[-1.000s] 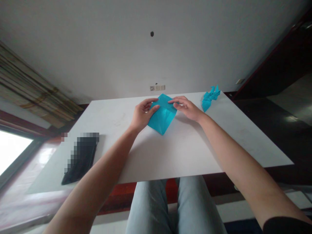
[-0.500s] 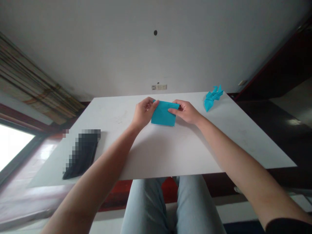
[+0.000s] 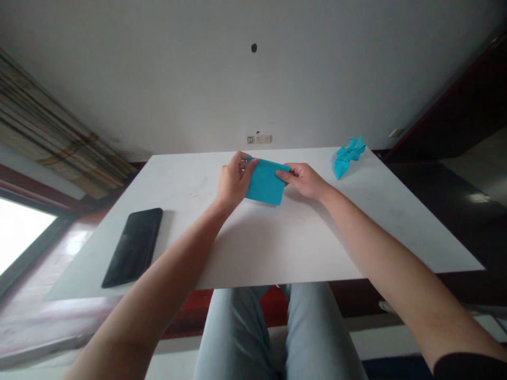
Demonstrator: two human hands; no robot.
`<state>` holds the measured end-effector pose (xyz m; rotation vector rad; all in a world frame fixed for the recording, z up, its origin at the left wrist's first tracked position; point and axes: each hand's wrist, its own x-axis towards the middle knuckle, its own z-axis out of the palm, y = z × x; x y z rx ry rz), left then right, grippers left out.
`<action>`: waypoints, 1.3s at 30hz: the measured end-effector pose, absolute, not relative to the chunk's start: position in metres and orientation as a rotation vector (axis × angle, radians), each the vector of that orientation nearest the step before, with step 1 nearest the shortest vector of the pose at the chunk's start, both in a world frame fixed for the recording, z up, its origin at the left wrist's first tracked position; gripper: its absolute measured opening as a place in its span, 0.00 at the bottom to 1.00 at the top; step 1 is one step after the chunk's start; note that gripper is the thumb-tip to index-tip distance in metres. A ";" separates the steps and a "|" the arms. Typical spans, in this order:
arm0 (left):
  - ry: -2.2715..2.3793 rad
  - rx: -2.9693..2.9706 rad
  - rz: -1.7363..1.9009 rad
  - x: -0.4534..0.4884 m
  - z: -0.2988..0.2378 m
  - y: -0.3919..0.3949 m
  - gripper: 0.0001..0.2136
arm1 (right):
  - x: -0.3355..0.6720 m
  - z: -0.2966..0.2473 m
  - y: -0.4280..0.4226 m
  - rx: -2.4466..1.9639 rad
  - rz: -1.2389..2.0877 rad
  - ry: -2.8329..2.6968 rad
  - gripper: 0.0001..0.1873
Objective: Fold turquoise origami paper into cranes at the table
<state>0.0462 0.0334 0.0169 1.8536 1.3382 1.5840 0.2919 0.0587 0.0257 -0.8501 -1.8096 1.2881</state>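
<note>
A folded sheet of turquoise origami paper (image 3: 264, 183) lies at the middle of the white table, forming a flat, roughly rectangular shape. My left hand (image 3: 234, 180) grips its left end, with the fingers curled over the edge. My right hand (image 3: 303, 181) pinches its right corner between thumb and fingers. Beyond my right hand, near the far edge of the table, sits a finished folded figure of the same turquoise paper (image 3: 347, 157), with pointed parts. Neither hand touches it.
The white table (image 3: 301, 237) ends at the far wall, which has a power socket panel (image 3: 259, 139). A black phone or case (image 3: 133, 248) lies face down at the near left of the table. My jeans-covered knees show below the near edge.
The paper has gone from a wide diamond to a smaller folded rectangle, now tilted slightly clockwise. Both hands stay on it, and the view has shifted slightly.
</note>
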 end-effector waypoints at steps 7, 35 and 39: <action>1.221 1.595 1.605 0.032 0.009 0.055 0.31 | 0.307 0.027 0.071 -0.841 1.077 -1.665 0.37; 1.319 1.682 1.745 0.041 0.006 0.045 0.35 | 0.287 0.014 0.057 -0.827 1.427 -1.920 0.34; 1.295 1.675 1.788 0.042 0.005 0.047 0.35 | 0.288 0.016 0.056 -0.848 1.343 -1.966 0.38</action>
